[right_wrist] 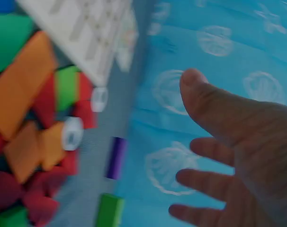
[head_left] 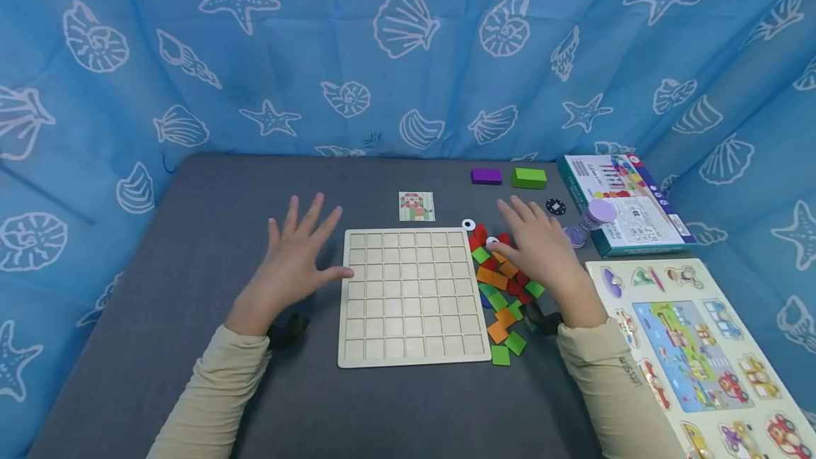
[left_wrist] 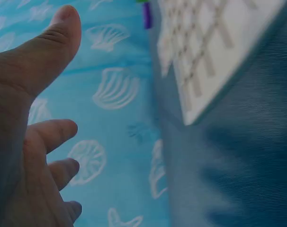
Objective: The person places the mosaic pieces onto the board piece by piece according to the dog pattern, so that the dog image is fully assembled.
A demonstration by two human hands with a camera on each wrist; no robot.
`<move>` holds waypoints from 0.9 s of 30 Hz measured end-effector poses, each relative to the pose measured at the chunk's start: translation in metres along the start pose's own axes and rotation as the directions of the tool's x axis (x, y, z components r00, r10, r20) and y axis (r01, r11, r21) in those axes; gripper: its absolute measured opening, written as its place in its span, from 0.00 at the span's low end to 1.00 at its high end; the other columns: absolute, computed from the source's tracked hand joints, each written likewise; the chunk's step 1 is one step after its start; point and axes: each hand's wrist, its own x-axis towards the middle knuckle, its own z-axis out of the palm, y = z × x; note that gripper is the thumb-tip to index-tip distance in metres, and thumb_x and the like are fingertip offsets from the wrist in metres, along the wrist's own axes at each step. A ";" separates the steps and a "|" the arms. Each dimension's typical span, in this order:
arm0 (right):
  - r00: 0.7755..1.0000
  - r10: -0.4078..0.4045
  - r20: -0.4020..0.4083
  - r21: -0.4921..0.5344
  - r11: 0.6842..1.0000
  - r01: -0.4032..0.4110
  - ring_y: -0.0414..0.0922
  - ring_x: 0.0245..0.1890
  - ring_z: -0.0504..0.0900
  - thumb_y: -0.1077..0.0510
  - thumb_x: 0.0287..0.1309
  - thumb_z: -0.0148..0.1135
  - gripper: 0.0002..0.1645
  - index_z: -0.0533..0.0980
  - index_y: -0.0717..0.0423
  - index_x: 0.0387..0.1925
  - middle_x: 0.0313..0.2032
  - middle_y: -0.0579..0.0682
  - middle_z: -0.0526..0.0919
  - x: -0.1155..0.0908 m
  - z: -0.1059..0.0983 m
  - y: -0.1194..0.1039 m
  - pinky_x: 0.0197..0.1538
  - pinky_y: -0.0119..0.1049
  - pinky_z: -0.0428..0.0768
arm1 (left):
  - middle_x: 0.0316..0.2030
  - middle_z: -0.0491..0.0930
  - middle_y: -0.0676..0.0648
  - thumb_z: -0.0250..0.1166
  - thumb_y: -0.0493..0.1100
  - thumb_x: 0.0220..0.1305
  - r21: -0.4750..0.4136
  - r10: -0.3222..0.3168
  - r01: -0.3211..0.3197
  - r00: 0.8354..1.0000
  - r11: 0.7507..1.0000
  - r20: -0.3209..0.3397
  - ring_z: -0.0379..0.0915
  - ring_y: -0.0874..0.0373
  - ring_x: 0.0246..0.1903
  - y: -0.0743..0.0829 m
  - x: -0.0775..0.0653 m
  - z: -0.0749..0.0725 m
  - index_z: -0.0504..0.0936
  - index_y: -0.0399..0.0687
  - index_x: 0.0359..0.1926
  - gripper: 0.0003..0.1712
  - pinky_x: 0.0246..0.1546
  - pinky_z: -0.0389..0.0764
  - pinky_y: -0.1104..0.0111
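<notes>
My left hand (head_left: 290,261) is spread at the left edge of a pale wooden grid board (head_left: 414,296), its thumb overlapping the board's edge in the head view. My right hand (head_left: 542,253), fingers extended, hovers over the right side of a pile of coloured tiles (head_left: 494,278). Neither hand holds anything. Red, orange and green pieces lie loose in the pile, along with white rings with dark centres (right_wrist: 72,134). Beyond the board's far edge lies a small picture card (head_left: 416,206) with a red and green figure.
A purple block (head_left: 486,176) and a green block (head_left: 528,178) lie at the back. To the right are a black round disc (head_left: 555,207), a purple-capped hourglass-shaped object (head_left: 601,212), a printed box (head_left: 627,204) and a picture puzzle board (head_left: 695,353). A blue shell-patterned curtain (head_left: 408,76) hangs behind.
</notes>
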 end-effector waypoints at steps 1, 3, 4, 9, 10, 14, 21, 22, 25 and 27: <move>1.000 -0.018 0.000 -0.007 1.000 0.018 0.61 0.63 0.53 0.40 0.51 0.58 0.45 0.54 0.52 0.66 0.65 0.59 0.54 0.003 0.004 0.001 0.58 0.63 0.52 | 0.69 0.33 0.48 0.58 0.73 0.41 0.002 0.020 -0.020 1.000 1.000 0.015 0.14 0.46 0.65 -0.001 0.000 0.004 0.43 0.61 0.69 0.57 0.55 0.36 0.35; 0.999 -0.051 -0.005 -0.015 0.999 0.051 0.60 0.60 0.59 0.45 0.51 0.61 0.41 0.59 0.54 0.64 0.62 0.59 0.60 0.010 0.010 0.003 0.56 0.60 0.58 | 0.69 0.35 0.49 0.59 0.72 0.41 -0.011 0.066 -0.065 0.997 0.998 0.047 0.18 0.44 0.66 -0.001 -0.001 0.011 0.45 0.61 0.69 0.57 0.54 0.37 0.35; 0.998 -0.065 -0.009 -0.015 0.998 0.064 0.59 0.59 0.61 0.47 0.51 0.62 0.39 0.61 0.54 0.63 0.61 0.59 0.62 0.013 0.013 0.004 0.55 0.59 0.61 | 0.69 0.37 0.49 0.59 0.72 0.41 -0.024 0.090 -0.089 0.994 0.996 0.059 0.20 0.43 0.66 -0.002 -0.002 0.015 0.46 0.60 0.69 0.57 0.54 0.38 0.35; 0.992 -0.121 -0.019 0.023 0.992 0.122 0.56 0.52 0.70 0.55 0.52 0.62 0.28 0.69 0.55 0.56 0.54 0.57 0.71 0.030 0.026 0.012 0.49 0.53 0.71 | 0.69 0.43 0.49 0.66 0.67 0.37 -0.116 0.177 -0.161 0.974 0.980 0.141 0.29 0.42 0.67 -0.001 -0.009 0.033 0.52 0.59 0.68 0.57 0.55 0.41 0.36; 0.991 -0.129 -0.017 0.037 0.991 0.130 0.55 0.51 0.71 0.56 0.52 0.61 0.26 0.71 0.55 0.55 0.53 0.56 0.72 0.033 0.028 0.014 0.48 0.52 0.71 | 0.69 0.44 0.50 0.67 0.66 0.36 -0.135 0.187 -0.167 0.969 0.977 0.159 0.30 0.42 0.67 -0.001 -0.011 0.036 0.53 0.58 0.67 0.57 0.55 0.42 0.37; 0.988 -0.157 0.015 0.113 0.982 0.154 0.53 0.49 0.72 0.58 0.52 0.61 0.21 0.74 0.54 0.51 0.49 0.54 0.74 0.042 0.037 0.020 0.48 0.50 0.72 | 0.68 0.46 0.51 0.68 0.67 0.32 -0.186 0.210 -0.168 0.949 0.968 0.237 0.32 0.43 0.67 -0.004 -0.019 0.047 0.54 0.58 0.67 0.59 0.56 0.44 0.38; 0.979 -0.191 0.070 0.136 0.974 0.180 0.48 0.42 0.73 0.58 0.53 0.60 0.19 0.76 0.47 0.49 0.44 0.51 0.75 0.047 0.047 0.025 0.45 0.47 0.74 | 0.69 0.43 0.51 0.67 0.70 0.28 -0.244 0.239 -0.176 0.936 0.954 0.257 0.33 0.45 0.67 -0.013 -0.026 0.060 0.54 0.55 0.67 0.62 0.57 0.43 0.40; 0.978 -0.194 0.077 0.133 0.974 0.183 0.48 0.41 0.73 0.58 0.53 0.60 0.19 0.76 0.47 0.49 0.44 0.51 0.75 0.047 0.048 0.025 0.45 0.47 0.74 | 0.69 0.43 0.51 0.67 0.71 0.27 -0.248 0.244 -0.180 0.935 0.952 0.256 0.32 0.45 0.67 -0.015 -0.026 0.061 0.54 0.55 0.67 0.63 0.57 0.43 0.40; 0.977 -0.194 0.084 0.120 0.976 0.184 0.48 0.42 0.73 0.60 0.52 0.59 0.19 0.76 0.47 0.49 0.45 0.51 0.75 0.047 0.050 0.024 0.45 0.48 0.74 | 0.69 0.41 0.52 0.67 0.71 0.26 -0.271 0.258 -0.188 0.933 0.944 0.250 0.31 0.46 0.67 -0.018 -0.028 0.063 0.53 0.56 0.67 0.64 0.58 0.41 0.41; 0.978 -0.193 0.080 0.101 0.978 0.184 0.49 0.43 0.73 0.60 0.52 0.60 0.19 0.76 0.48 0.49 0.45 0.51 0.75 0.048 0.051 0.025 0.46 0.49 0.73 | 0.69 0.41 0.51 0.67 0.71 0.26 -0.291 0.270 -0.198 0.934 0.936 0.235 0.31 0.46 0.67 -0.020 -0.028 0.065 0.53 0.56 0.67 0.64 0.58 0.40 0.41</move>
